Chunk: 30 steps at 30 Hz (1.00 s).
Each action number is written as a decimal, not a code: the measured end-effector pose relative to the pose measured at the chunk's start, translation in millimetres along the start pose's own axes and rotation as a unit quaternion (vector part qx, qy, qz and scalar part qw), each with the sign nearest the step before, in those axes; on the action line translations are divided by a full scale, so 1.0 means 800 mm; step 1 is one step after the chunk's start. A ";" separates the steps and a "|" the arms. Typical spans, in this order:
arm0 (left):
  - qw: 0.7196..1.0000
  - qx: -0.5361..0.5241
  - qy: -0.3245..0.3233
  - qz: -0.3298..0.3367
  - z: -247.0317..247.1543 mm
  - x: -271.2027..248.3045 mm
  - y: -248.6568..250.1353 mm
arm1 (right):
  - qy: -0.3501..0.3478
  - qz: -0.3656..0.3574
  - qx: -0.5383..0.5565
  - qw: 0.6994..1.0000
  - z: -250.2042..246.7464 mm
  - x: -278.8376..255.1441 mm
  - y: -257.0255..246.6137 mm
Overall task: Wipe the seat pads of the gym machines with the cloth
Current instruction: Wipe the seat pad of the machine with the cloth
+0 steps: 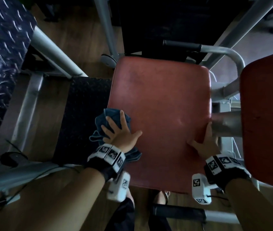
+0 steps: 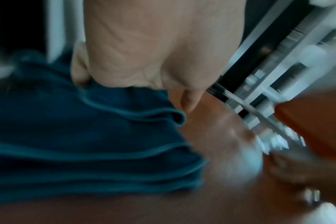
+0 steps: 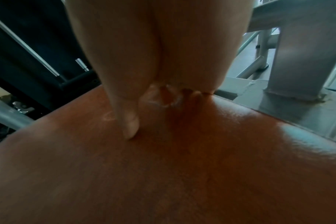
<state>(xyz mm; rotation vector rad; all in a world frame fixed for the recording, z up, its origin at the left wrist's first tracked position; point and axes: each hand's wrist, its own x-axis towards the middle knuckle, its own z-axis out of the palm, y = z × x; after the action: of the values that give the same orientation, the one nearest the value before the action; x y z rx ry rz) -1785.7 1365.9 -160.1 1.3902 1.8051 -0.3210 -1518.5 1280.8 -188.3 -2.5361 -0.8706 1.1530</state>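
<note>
Both wrists carry marker-printed bands; no legible writing anywhere. Left hand presses the cloth with spread fingers at the pad's left edge — wiping underway, I judge. Right hand, fingers straight, braces the right edge. Next: sweep across.

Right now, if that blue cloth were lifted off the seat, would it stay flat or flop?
Probably flop: the blue cloth lies in soft folds under the left hand and droops over the red seat pad's edge. Likely light.
</note>
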 end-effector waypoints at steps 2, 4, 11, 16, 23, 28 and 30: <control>0.994 0.043 0.068 0.071 -0.001 -0.009 -0.030 | -0.043 0.012 -0.036 0.998 0.002 -0.008 0.006; 0.976 0.027 0.141 0.161 -0.004 -0.016 -0.061 | -0.059 0.014 -0.055 0.997 0.007 -0.010 0.012; 0.947 0.051 0.230 0.217 -0.008 0.002 -0.086 | -0.081 0.023 -0.029 0.996 0.007 -0.003 0.016; 0.936 0.057 0.255 0.236 0.006 0.002 -0.068 | -0.084 0.022 -0.030 0.996 0.007 -0.002 0.019; 0.921 0.106 0.203 0.316 0.052 0.004 0.028 | -0.062 0.000 -0.020 0.998 0.006 -0.011 0.019; 0.914 0.123 0.160 0.353 0.068 -0.003 0.076 | -0.041 -0.033 0.090 0.995 -0.009 -0.016 0.013; 0.913 0.079 0.158 0.367 0.046 -0.003 0.066 | 0.015 -0.092 0.061 0.994 -0.015 -0.014 0.008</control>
<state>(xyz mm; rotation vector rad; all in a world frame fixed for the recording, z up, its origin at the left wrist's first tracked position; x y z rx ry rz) -1722.2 1359.4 -167.7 2.2161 1.3676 0.1730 -1512.5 1269.0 -175.9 -2.3156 -0.9727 1.0729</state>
